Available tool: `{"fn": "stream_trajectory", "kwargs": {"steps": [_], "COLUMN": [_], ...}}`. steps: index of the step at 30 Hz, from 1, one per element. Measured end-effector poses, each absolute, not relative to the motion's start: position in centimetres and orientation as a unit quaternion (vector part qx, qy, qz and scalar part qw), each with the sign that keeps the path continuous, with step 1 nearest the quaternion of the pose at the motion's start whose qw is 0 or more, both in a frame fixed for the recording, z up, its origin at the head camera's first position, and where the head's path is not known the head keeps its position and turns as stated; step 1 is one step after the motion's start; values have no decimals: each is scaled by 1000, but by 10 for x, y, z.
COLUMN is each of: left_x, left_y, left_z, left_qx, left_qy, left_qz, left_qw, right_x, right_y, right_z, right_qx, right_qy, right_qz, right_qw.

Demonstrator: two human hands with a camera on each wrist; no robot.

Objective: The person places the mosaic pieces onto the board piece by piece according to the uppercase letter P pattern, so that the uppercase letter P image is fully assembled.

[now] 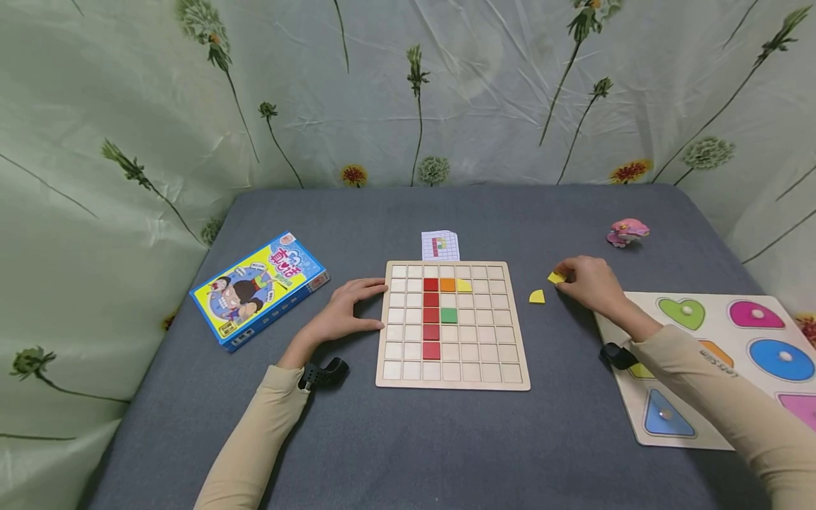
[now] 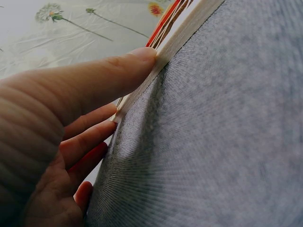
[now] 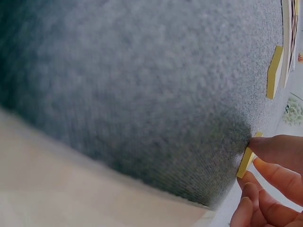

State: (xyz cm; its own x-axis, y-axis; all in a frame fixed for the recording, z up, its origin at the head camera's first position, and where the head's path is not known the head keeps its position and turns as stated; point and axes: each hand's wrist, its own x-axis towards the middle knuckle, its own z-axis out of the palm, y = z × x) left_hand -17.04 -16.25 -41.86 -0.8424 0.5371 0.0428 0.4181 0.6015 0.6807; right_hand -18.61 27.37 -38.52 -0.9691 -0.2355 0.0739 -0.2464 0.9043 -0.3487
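Observation:
A wooden grid board [image 1: 478,372] lies mid-table. It carries a column of several red squares [image 1: 431,333], an orange square [image 1: 448,285], a green square [image 1: 449,315] and a yellow rounded piece [image 1: 464,285]. My left hand [image 1: 344,312] touches the board's left edge with thumb and extended fingertips; the left wrist view shows the thumb [image 2: 118,71] on the rim. Right of the board, my right hand [image 1: 593,283] pinches a yellow quarter-round piece [image 1: 556,278] between thumb and fingers, low over the cloth. Another yellow quarter-round piece [image 1: 537,297] lies between that hand and the board.
Behind the board lies a small printed card [image 1: 450,246] with a coloured grid pattern. A blue-and-yellow box [image 1: 261,290] sits at the left. Under the right forearm is a shape puzzle board [image 1: 656,432] with knobbed pieces. A pink toy figure [image 1: 627,232] stands back right.

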Motion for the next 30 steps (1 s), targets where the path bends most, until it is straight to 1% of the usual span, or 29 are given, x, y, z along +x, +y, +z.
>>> {"fn": "stream_trajectory", "kwargs": {"steps": [16,30], "left_x": [-172,-171], "left_y": [-163,-163], "left_z": [-421,-420], "left_qx": [269,270], "left_qy": [892,890], "left_qz": [354,358], "left_qw": [80,80], "right_x": [-184,-180], "right_y": [270,260], "right_z": [-386,-383], "right_qx": [133,149], "right_qy": [-975,-968], "right_qz": [180,199], "right_qw": [14,34]}}
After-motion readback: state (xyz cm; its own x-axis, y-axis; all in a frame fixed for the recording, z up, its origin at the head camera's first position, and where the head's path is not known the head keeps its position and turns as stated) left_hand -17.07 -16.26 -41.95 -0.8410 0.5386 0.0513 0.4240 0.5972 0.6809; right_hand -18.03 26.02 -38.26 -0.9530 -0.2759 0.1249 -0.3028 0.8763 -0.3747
